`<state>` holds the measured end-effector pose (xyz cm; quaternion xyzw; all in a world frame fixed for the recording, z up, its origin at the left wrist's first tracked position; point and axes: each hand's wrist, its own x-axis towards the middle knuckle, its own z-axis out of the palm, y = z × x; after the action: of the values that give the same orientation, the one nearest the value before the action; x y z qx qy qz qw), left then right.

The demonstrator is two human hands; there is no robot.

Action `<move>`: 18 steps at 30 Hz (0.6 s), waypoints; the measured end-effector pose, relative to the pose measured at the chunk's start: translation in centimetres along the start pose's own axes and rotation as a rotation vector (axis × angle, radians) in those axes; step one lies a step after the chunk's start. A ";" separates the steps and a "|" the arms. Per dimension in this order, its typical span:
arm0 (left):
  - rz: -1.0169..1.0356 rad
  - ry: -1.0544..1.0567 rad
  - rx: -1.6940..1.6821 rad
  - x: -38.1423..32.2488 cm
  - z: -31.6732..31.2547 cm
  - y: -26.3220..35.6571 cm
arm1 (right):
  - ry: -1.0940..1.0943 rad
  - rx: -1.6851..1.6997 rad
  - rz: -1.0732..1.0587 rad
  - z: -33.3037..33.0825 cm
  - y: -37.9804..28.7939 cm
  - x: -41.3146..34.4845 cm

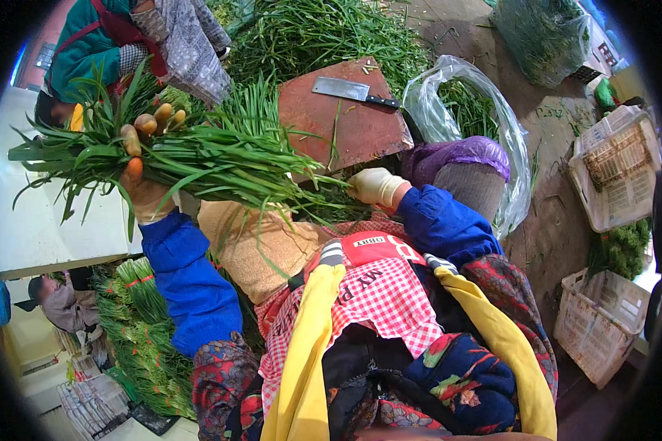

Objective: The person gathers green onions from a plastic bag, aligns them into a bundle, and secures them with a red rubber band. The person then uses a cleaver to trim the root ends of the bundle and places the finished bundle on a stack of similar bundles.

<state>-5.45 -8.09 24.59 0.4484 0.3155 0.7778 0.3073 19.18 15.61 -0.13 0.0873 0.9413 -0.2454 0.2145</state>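
My left hand (143,149), raised at the left, is closed around a thick bunch of garlic chives (215,162). The fingertips are bare and stained orange, and the leaves spread out past the hand on the left. At the bunch's right end, my gloved right hand (378,186) pinches a few thin stem ends. Just beyond it lies a reddish board (331,124) bearing a cleaver (342,88) with a black handle, plus a few cut scraps. More loose chives (254,107) lie beside the board's left edge, partly hidden behind the held bunch.
A large heap of greens (325,38) lies behind the board. On the right are a clear plastic bag (516,138), stacked crates (612,165) and another crate (601,325). Tied bundles (149,331) fill the lower left. A co-worker (88,49) is close at the upper left.
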 end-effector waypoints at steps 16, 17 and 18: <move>-0.019 -0.099 -0.388 3.7 3.3 -4.6 | -0.142 1.044 -0.602 -13.3 -6.4 3.3; -0.002 -0.044 -0.378 3.8 2.3 -4.2 | -0.200 1.046 -0.673 -11.2 -5.3 3.2; 0.008 0.024 -0.333 3.3 1.2 -3.8 | -0.320 1.231 -0.574 -9.1 -4.9 3.4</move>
<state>-5.06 -2.98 23.84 0.3833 0.1841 0.8259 0.3703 11.53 16.11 7.63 -0.0965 0.5737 -0.7912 0.1886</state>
